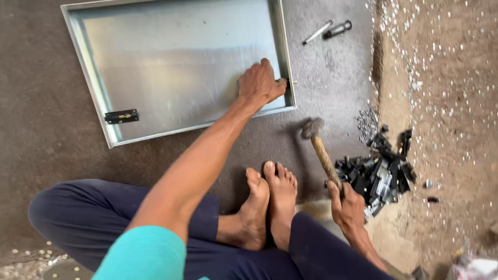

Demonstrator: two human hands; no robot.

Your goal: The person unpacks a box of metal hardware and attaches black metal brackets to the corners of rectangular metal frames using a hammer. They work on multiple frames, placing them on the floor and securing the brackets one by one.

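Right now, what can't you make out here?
Head view only:
- Hammer head: motion-blurred.
- Part under the left hand at the tray rim: hidden by the fingers.
- Tray's far edge: cut off at the top.
- Black parts pile: too small to identify.

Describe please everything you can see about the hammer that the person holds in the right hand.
The hammer with a light wooden handle and a dark metal head is raised above the grey floor, touching nothing below it. Its head looks blurred. The handle slants from the head at upper left down to the right hand, which closes its grip around the lower end. The wood looks worn and pale brown. It hangs between the shallow rectangular sheet-metal tray and the pile of small black metal parts.
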